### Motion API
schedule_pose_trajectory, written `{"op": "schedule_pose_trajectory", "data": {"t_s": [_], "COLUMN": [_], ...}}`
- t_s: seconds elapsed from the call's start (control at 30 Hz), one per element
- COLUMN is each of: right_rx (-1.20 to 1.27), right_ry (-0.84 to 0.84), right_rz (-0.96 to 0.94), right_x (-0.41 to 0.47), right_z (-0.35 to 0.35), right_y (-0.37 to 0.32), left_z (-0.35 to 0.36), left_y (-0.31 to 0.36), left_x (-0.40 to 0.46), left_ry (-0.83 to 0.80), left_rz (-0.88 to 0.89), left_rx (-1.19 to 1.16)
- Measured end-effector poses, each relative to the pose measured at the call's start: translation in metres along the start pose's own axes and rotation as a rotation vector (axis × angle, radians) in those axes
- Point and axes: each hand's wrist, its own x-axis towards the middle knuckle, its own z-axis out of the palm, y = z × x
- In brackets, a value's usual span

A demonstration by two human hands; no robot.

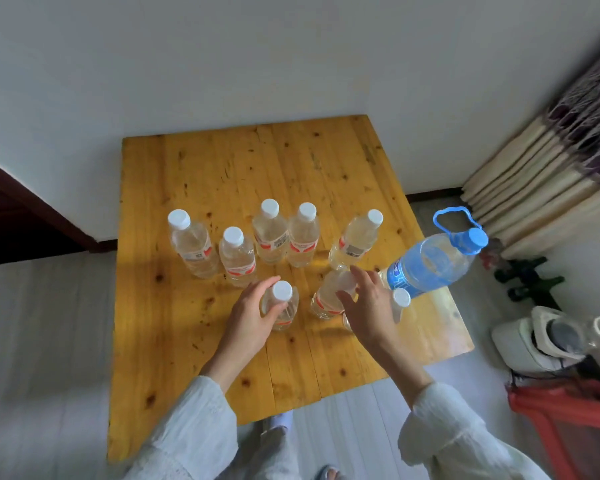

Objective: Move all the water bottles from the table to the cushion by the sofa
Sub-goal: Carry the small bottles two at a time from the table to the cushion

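Several small clear water bottles with white caps and red labels stand on the yellow wooden table (222, 161). My left hand (253, 317) wraps around the near one, the front bottle (282, 306). My right hand (368, 306) hovers with fingers spread over two more bottles: one (329, 296) sits under its fingertips, the other (400, 301) peeks out at its right. A row of bottles (269, 233) stands behind them. At the table's right edge stands a large bottle with a blue cap and handle (433, 261). No cushion or sofa is in view.
A white wall runs behind the table. Folded bedding or mats (541, 181) lean at the right. A white appliance (551, 337) and a red net item (568, 417) sit on the floor at the lower right. Dark dumbbells (530, 278) lie near the wall.
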Motion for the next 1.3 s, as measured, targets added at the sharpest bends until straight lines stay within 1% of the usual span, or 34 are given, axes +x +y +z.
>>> {"op": "schedule_pose_trajectory", "data": {"t_s": [0.13,0.2,0.27,0.33,0.43,0.5,0.57,0.73,0.8,0.9,1.03,1.17,1.3], "right_rx": [-0.009,0.017,0.055,0.072,0.087,0.093,0.107,0.209,0.272,0.358,0.384,0.389,0.392], "right_ry": [0.037,0.047,0.046,0.051,0.07,0.073,0.105,0.177,0.208,0.332,0.528,0.733,0.943], "right_rz": [0.029,0.024,0.012,0.001,-0.001,-0.013,-0.03,-0.077,-0.065,-0.014,0.088,0.193,0.315], "right_x": [0.006,0.008,0.008,0.004,-0.005,-0.014,-0.027,-0.069,-0.093,-0.139,-0.219,-0.322,-0.436], "right_z": [0.007,0.01,0.014,0.017,0.02,0.019,0.013,-0.011,-0.022,-0.04,-0.06,-0.078,-0.095], "right_y": [0.003,0.004,0.004,0.003,0.005,0.008,0.01,0.014,0.021,0.036,0.055,0.076,0.095], "left_z": [-0.003,-0.003,-0.002,0.0,0.0,-0.004,-0.009,-0.011,-0.005,0.01,0.04,0.076,0.121], "left_y": [-0.012,-0.016,-0.019,-0.021,-0.017,-0.009,0.003,0.036,0.048,0.071,0.103,0.128,0.147], "left_x": [0.012,0.017,0.02,0.021,0.02,0.02,0.021,0.016,0.006,-0.017,-0.073,-0.15,-0.237], "left_ry": [-0.085,-0.133,-0.181,-0.186,-0.138,-0.119,-0.121,-0.207,-0.249,-0.323,-0.47,-0.671,-0.878], "left_rz": [0.029,0.055,0.04,0.024,0.019,0.057,0.133,0.273,0.342,0.437,0.516,0.535,0.589], "left_rx": [-0.028,-0.044,-0.082,-0.113,-0.133,-0.15,-0.14,-0.13,-0.135,-0.128,-0.172,-0.282,-0.318]}}
